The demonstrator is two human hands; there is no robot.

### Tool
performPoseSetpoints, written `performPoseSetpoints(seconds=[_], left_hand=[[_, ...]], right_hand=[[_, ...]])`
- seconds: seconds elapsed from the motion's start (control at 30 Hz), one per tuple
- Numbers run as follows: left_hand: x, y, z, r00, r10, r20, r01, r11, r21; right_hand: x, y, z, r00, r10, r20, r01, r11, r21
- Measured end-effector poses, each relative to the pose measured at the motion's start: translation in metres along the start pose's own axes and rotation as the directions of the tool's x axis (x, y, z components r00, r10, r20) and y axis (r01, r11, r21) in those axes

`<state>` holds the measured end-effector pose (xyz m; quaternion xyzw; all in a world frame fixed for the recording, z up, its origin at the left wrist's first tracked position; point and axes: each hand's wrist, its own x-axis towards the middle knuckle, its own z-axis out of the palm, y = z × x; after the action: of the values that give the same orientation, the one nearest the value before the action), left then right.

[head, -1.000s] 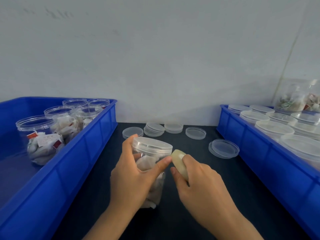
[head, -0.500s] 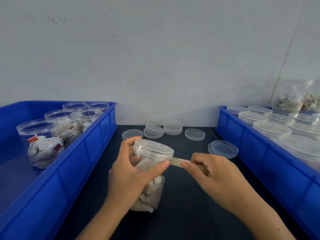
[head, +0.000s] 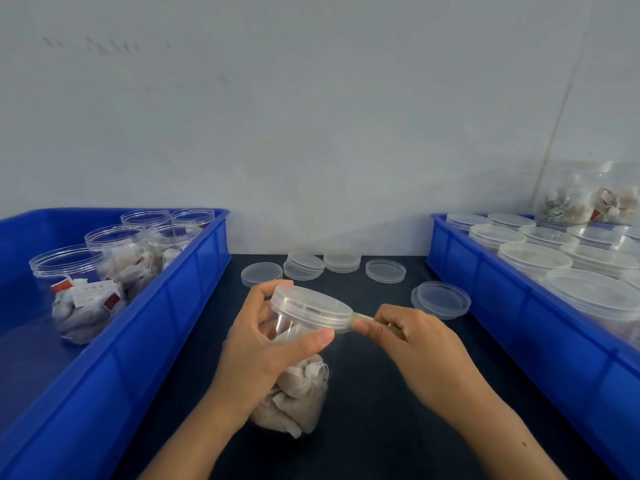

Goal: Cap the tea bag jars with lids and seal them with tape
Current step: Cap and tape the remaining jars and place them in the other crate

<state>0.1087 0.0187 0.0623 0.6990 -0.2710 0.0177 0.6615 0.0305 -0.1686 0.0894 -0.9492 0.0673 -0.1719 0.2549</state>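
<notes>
The left hand (head: 263, 344) holds a clear jar (head: 298, 382) of tea bags near the middle of the dark table (head: 363, 427), between the two blue bins. Its fingers are curled round the upper part of the jar: the thumb lies across the front wall just under the lid (head: 311, 308), and the forefinger reaches over the far side, touching the lid's edge. The jar is tilted, with its top leaning away from the person and a little to the left, and its bottom is close to the table (whether it touches there I cannot tell). The tea bags sit mostly in the lower half, below the hand.

The right hand (head: 412, 351) is just beside the lid, on its right. It pinches the tape (head: 360, 318) between thumb and forefinger; a short yellowish strip runs from the pinch to the side of the lid, where it meets the rim. The roll itself is mostly hidden inside the hand.

In the left bin (head: 166, 327) stand open jars (head: 79, 289) with tea bags, without lids. In the right bin (head: 519, 306) stand capped jars (head: 533, 254). Several loose lids (head: 385, 270) lie on the table by the wall.
</notes>
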Motion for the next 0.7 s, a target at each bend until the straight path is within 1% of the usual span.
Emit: performPoseSetpoints(seconds=[0.1,0.2,0.43,0.53,0.63,0.7], left_hand=[[0.001,0.0,-0.001,1.0,0.01,0.019,-0.009,0.999,-0.048],[0.002,0.0,-0.002,1.0,-0.015,0.015,0.017,0.994,-0.104],[0.002,-0.001,-0.003,0.999,-0.031,0.019,0.033,0.991,-0.127],[0.002,-0.002,-0.004,0.999,-0.034,0.039,0.039,0.992,-0.118],[0.0,-0.002,-0.002,1.0,-0.015,0.026,0.018,0.995,-0.101],[-0.004,0.0,0.001,1.0,0.015,0.009,-0.015,1.0,0.004]], right_hand=[[0.001,-0.001,0.002,0.999,0.019,0.047,-0.021,0.999,0.044],[0.002,-0.002,0.004,0.997,0.022,0.08,-0.029,0.996,0.085],[0.003,-0.001,0.007,0.995,0.043,0.089,-0.055,0.99,0.133],[0.003,-0.001,0.01,0.995,0.041,0.092,-0.054,0.988,0.147],[0.0,-0.002,0.013,0.997,0.052,0.062,-0.063,0.98,0.187],[-0.001,-0.003,0.014,0.997,0.071,0.037,-0.077,0.978,0.196]])
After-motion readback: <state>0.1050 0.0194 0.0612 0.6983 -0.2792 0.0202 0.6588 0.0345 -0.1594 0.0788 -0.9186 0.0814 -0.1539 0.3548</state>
